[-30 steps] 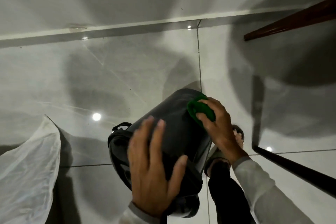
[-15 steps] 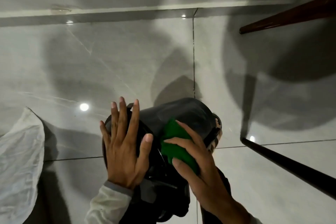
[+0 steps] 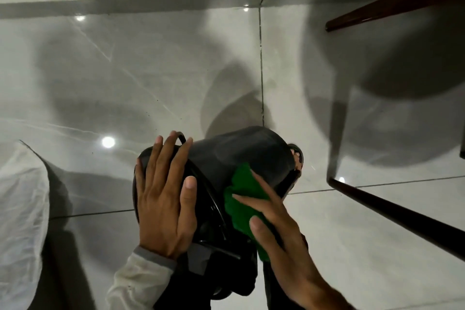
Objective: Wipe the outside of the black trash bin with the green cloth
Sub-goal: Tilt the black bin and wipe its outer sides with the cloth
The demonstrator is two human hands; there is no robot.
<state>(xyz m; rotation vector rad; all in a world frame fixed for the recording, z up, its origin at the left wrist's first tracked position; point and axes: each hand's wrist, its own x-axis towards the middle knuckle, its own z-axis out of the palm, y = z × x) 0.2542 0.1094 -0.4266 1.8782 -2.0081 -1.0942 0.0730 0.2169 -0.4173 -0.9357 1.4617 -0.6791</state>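
Observation:
The black trash bin (image 3: 246, 153) is tipped on its side above the tiled floor, its base pointing away from me and its rim end near my body. My left hand (image 3: 163, 199) lies flat with fingers spread against the bin's rim end, steadying it. My right hand (image 3: 274, 231) presses the green cloth (image 3: 242, 199) against the bin's right side wall. Part of the cloth is hidden under my fingers. The bin's thin wire handle shows just above my left fingertips.
A white plastic bag (image 3: 20, 214) lies on the floor at the left. A dark wooden furniture leg (image 3: 392, 209) runs across the lower right, another brown one (image 3: 392, 2) at the upper right. A sandalled foot (image 3: 297, 156) peeks from behind the bin. The wall's skirting crosses the top.
My right hand slid the green cloth from the bin's far end down its side towards me. My left hand shifted from the bin's wall to its rim end. The bin turned slightly.

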